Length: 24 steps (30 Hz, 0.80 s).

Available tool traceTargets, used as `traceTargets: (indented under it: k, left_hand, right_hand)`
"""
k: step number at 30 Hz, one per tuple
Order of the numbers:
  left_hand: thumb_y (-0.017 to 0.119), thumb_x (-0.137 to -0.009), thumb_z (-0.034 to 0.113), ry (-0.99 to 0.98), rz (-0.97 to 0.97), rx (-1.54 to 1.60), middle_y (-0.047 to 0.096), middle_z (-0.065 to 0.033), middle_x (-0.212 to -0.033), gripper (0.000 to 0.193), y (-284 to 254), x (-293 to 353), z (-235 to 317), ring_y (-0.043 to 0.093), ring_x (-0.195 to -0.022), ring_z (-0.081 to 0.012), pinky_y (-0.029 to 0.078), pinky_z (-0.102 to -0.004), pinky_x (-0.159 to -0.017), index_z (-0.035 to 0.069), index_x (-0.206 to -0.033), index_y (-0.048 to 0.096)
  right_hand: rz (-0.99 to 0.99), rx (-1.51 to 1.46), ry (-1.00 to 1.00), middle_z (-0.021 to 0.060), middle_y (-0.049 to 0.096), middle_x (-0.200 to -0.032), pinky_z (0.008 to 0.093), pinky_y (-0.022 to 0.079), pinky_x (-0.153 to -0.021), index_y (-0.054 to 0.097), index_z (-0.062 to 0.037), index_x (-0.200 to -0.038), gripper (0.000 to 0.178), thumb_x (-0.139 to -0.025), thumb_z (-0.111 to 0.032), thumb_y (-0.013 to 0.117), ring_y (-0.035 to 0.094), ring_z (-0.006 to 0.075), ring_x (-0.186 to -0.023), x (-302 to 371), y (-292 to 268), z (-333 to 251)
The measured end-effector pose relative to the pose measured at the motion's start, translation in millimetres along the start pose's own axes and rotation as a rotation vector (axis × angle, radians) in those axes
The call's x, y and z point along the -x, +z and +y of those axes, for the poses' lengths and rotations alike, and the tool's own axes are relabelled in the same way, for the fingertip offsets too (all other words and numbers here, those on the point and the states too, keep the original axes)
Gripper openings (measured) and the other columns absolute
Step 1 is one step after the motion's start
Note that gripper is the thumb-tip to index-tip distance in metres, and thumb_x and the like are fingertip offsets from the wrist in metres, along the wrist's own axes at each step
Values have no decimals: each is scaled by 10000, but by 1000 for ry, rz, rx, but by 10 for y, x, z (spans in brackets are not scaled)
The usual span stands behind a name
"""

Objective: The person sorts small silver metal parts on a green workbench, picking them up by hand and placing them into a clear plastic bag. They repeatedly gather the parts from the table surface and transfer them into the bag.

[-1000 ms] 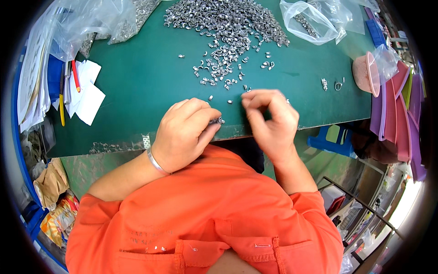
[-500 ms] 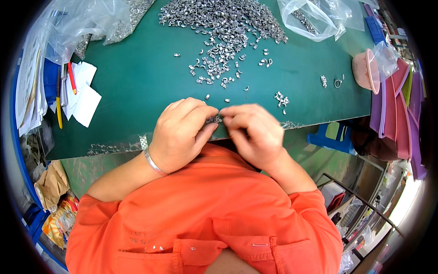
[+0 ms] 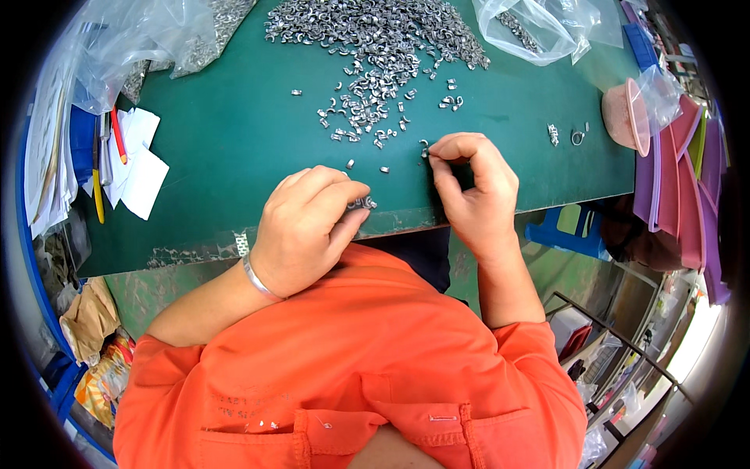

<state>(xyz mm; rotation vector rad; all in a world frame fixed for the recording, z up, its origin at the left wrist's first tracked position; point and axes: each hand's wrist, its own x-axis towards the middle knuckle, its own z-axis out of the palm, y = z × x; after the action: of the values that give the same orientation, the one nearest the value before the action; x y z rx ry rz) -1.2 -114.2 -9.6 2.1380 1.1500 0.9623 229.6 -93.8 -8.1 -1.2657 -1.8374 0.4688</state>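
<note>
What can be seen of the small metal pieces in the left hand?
The small metal pieces look silvery-grey and shiny, curved at the exposed end. They show in a short row between the thumb and fingers of the left hand, which hides the rest, over the near part of the green table. Whether they are joined is unclear.

Left clips (image 3: 369,202): few grey metal pieces, held by left grip (image 3: 306,223), partly hidden.
Right clip (image 3: 424,147): one curved piece, pinched at tips of right grip (image 3: 480,191).
Pile (image 3: 375,35): many same clips, heaped on far desk (image 3: 211,156), scattering nearer.
Loose clips (image 3: 384,170): two, lying apart.
</note>
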Motion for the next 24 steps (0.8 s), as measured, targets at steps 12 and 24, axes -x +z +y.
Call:
traceTargets:
  k: [12,24]
  left_hand:
    - [816,-745,-8,5,-14,6,666,-73,-890,271,-16,-12,1,624,-723,-214,498,-344,-702,40,-988,706]
    - [817,-740,-31,20,-4,-1,670,-82,-897,343,1,-21,-13,636,-735,-218,514,-334,-670,41,-1053,697]
  right_hand:
    - [-41,173,-4,92,640,-840,413,496,-713,598,-53,-888,161,-815,20,723,630,316,-785,-182,42,-14]
    - [-115,-166,-251,128,690,-939,406,559,-783,638,-20,-917,232,-718,93,678,680,312,-869,163,263,-238]
